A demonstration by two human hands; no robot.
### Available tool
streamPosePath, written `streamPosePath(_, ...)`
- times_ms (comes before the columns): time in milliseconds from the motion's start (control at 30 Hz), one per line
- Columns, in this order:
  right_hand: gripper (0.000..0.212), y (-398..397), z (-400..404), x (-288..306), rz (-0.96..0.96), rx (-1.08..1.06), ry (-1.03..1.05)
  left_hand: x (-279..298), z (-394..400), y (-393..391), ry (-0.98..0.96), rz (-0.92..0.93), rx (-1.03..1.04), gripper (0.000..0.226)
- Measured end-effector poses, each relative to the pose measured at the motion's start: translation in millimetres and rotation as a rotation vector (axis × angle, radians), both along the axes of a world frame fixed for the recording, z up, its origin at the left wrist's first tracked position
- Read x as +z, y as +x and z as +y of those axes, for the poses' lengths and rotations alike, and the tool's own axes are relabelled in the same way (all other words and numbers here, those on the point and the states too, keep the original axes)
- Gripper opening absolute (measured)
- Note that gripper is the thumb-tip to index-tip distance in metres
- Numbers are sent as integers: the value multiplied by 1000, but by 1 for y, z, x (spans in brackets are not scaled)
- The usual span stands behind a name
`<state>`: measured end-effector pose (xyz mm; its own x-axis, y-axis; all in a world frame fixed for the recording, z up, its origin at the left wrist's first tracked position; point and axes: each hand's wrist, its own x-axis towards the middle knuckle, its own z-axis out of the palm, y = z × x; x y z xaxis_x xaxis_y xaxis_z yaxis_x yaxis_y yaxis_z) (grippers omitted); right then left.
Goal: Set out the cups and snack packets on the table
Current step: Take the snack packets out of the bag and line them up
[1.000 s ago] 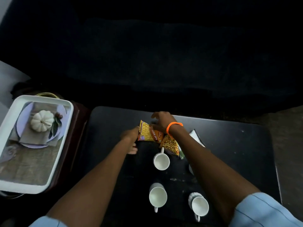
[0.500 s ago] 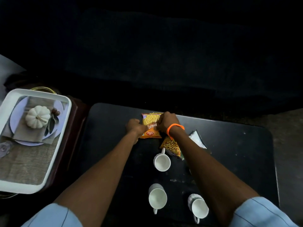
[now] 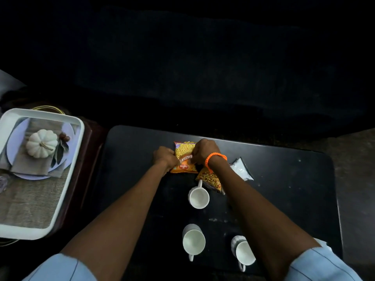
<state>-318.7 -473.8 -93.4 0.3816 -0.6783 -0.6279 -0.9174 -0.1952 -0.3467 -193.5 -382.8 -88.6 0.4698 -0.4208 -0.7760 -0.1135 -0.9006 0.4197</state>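
Nearest to the person, two white cups stood on the dark desk (image 3: 284, 179): the near-left cup (image 3: 193, 241) with its handle toward the person, and the near-right cup (image 3: 244, 252) just beside the right forearm, handle also toward the person. Both light blue sleeves (image 3: 322, 264) sat pushed up at the elbows. Further in, a third cup (image 3: 198, 197) stood between the two forearms, its handle pointing away toward the packets.

Past that cup, a second snack packet (image 3: 211, 179) lay partly under the right wrist, which wore an orange wristband (image 3: 215, 159). A clear white pouch (image 3: 241, 169) lay just to the right of that wrist.

Farthest out, the orange and yellow bhujia packet (image 3: 183, 157) lay flat on the desk between the hands. The left hand (image 3: 165, 158) was curled closed on its left edge, and the right hand (image 3: 204, 151) was curled closed on its right edge, so the packet was pinched from both sides, its top sticking out beyond the knuckles.

Off to the left, well apart from the hands, a white tray (image 3: 67, 179) rested on a dark red stand and held a small white pumpkin (image 3: 41, 144) on a plate.
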Motion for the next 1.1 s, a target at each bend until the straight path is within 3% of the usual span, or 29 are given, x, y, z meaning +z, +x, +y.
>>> streamPosePath(100, 41, -21, -14, 14, -94, -137, -48, 6, -2, -1, -42, -163, 82, 19)
streamPosePath(200, 54, -48, -29, 27, 62, -134, -55, 19, -6, -14, -89, -299, 58, 17)
streamPosePath(300, 52, -66, -35, 38, 214, -64, 58, 26, -15, -36, -126, -223, -65, 15)
streamPosePath(500, 50, -76, -30, 39, 166, -171, 320, 21, -26, -66, -167, -157, -211, 12)
streamPosePath(600, 43, -77, -29, 38, 125, -171, 266, 16, -26, -68, -158, -164, -248, 11)
streamPosePath(867, 64, -103, -46, 40, 88, -246, 87, 13, -23, -70, -152, -218, -267, 11)
streamPosePath(1100, 51, -92, -50, 25, -43, -267, 64, 15, -28, -75, -263, -279, -405, 9)
